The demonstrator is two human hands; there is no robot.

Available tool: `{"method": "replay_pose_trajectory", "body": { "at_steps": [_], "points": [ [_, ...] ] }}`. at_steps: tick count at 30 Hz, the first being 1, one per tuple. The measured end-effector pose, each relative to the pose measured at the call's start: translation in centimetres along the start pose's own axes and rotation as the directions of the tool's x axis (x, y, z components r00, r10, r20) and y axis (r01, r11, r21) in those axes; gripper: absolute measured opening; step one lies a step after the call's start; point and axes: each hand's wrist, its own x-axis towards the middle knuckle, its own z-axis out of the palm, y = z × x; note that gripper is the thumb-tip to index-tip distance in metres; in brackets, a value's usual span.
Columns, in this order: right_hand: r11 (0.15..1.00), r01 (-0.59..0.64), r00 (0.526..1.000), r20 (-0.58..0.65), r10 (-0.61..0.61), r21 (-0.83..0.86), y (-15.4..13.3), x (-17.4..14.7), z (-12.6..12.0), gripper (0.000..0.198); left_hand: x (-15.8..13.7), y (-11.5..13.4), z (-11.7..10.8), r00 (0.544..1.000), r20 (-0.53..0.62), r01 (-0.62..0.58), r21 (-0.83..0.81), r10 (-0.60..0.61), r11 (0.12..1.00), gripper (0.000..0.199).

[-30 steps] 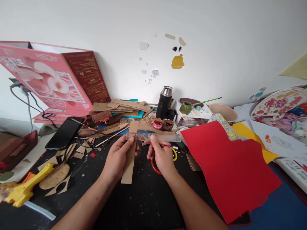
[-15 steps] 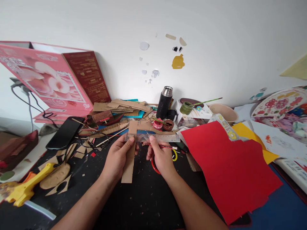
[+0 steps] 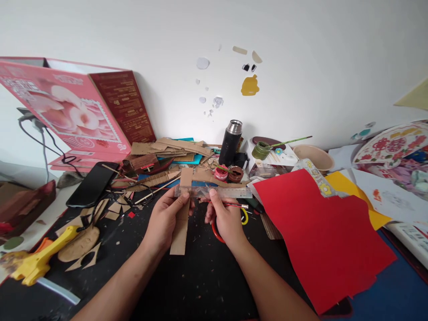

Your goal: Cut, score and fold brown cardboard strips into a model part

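Note:
My left hand [image 3: 163, 220] is closed on a narrow cardboard strip [image 3: 181, 229], which it holds upright in front of me. A clear ruler [image 3: 234, 192] lies crosswise over the upper part of the strip, its left end under my left thumb. My right hand [image 3: 228, 223] pinches the ruler near its middle, thumb on top. A red and black pencil [image 3: 236, 205] with a white end is also tucked in the right hand, its tip hard to make out. Behind the right hand are scissors with a red and yellow handle [image 3: 217, 234], partly hidden.
To the left lie a yellow glue gun [image 3: 50, 256], cardboard scraps and a black phone [image 3: 92, 185]. A black thermos [image 3: 230, 145] and open paint jars [image 3: 236, 174] stand at the back. Red paper [image 3: 327, 240] covers the right side. A pink box [image 3: 72, 107] leans against the wall.
The view has shifted very slightly, so everything appears a little farther right. Both hands keep the same grip on the strip, ruler and pencil.

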Motion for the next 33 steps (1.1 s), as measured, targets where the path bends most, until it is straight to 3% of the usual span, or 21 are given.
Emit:
{"method": "replay_pose_trajectory", "body": {
  "at_steps": [33],
  "points": [
    [0.999,-0.012,1.000,0.022,0.011,0.034,0.25,0.05,-0.03,0.070,-0.14,0.00,-0.01,1.000,-0.011,-0.004,0.001,0.004,1.000,0.039]
  ]
}}
